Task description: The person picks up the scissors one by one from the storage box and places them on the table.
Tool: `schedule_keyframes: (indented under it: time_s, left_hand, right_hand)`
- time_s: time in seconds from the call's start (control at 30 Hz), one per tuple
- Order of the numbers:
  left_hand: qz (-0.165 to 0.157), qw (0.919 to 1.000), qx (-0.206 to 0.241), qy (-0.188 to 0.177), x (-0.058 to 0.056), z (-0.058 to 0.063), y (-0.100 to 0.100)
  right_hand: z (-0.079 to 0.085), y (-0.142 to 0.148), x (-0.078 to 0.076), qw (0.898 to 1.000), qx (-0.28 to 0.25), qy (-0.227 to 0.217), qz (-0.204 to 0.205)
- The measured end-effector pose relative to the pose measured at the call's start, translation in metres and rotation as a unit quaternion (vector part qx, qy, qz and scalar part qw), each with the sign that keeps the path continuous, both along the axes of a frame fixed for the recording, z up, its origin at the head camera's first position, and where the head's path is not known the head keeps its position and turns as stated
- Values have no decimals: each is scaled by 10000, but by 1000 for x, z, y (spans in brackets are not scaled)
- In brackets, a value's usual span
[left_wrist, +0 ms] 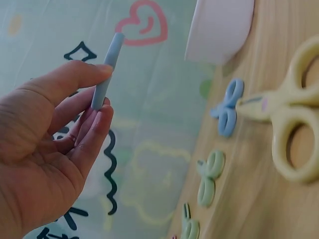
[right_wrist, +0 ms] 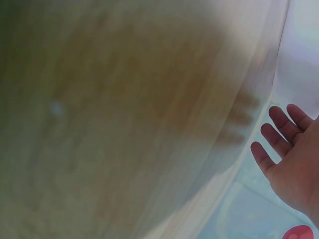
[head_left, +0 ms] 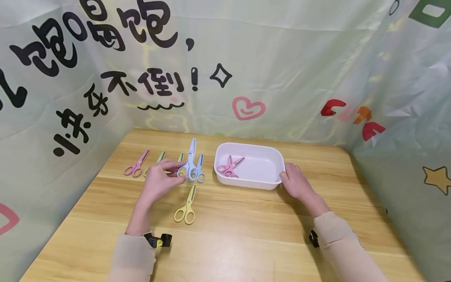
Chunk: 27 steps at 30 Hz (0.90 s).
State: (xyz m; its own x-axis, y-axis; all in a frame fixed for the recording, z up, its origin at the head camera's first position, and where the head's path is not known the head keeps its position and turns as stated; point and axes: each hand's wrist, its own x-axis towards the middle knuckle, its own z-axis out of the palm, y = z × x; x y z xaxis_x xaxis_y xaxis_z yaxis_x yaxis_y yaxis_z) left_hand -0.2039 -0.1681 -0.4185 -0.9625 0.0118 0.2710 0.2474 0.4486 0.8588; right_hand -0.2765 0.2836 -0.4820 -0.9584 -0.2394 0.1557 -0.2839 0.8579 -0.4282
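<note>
My left hand (head_left: 160, 181) pinches light-blue scissors (head_left: 191, 161) by a handle loop, blades up. In the left wrist view these scissors (left_wrist: 115, 47) appear edge-on between thumb and fingertips. Another pair of blue scissors (head_left: 200, 172) is just behind them, on the wooden table (head_left: 232, 243). My right hand (head_left: 297, 182) is at the right end of a white tray (head_left: 246, 185), thumb at its rim. Seen from the right wrist, the fingers (right_wrist: 274, 142) are extended and spread beside the tray (right_wrist: 299, 64); the thumb is hidden. Pink scissors (head_left: 230, 172) lie inside the tray's left end.
Yellow scissors (head_left: 184, 213) lie in front of my left hand. To the left are pink scissors (head_left: 133, 169) and two green pairs, the nearer one (left_wrist: 212, 172) and its neighbour (left_wrist: 190, 228), partly hidden by the hand in the head view. Printed cloth (head_left: 289, 70) hangs around the table.
</note>
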Motion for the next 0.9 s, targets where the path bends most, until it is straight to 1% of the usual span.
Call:
schedule_keyframes:
  time_s: [0.17,0.33,0.5,0.8,0.9]
  left_hand:
    - [30,10000,-68,-58,7,-2,-14]
    - [91,9998,-127,-136,15,-3,-23]
    - [115,9993,-316,-182,22,-7,-33]
    - [-36,9977,-529,-426,37,-14,-53]
    - [-74,9966,-675,-476,41,-16,-60]
  right_hand:
    - [1,-1,2,10000,2,-6,0]
    - [3,-2,2,10000,11,57,15]
    - [1,-1,2,9999,1,155,20]
    - [-2,-1,2,9997,-26,223,30]
    - [-2,-2,2,9997,-53,246,38]
